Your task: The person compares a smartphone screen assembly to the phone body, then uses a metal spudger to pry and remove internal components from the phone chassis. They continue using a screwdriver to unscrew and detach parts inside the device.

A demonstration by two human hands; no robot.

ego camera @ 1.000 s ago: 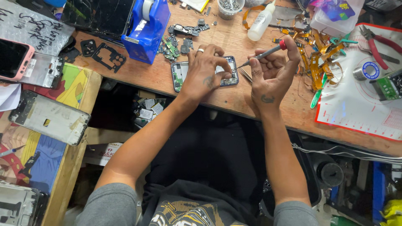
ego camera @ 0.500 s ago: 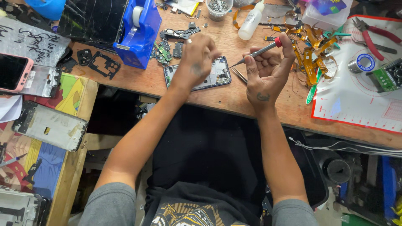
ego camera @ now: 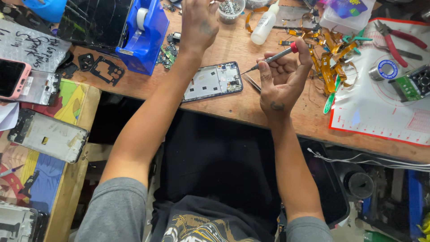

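An opened phone body (ego camera: 214,81) with a blue frame lies on the wooden bench (ego camera: 233,107) in front of me. My right hand (ego camera: 282,78) holds a thin screwdriver (ego camera: 273,58) with a red cap, its tip pointing left just above the phone's right edge. My left hand (ego camera: 199,24) is stretched far over the bench, its fingertips at a small clear cup of screws (ego camera: 231,9) near the top edge; the fingers are partly cut off by the frame. Metal tweezers (ego camera: 252,83) lie beside the phone.
A blue tape dispenser (ego camera: 145,38), a white squeeze bottle (ego camera: 264,22), orange flex cables (ego camera: 324,54), red pliers (ego camera: 396,38) and a white work mat (ego camera: 380,107) crowd the bench. Phones and screens (ego camera: 47,134) lie on the side shelf at left.
My left hand left the phone body and reached forward to the cup of screws. The right hand pulled the screwdriver slightly back from the phone. The camera view shifted downward.
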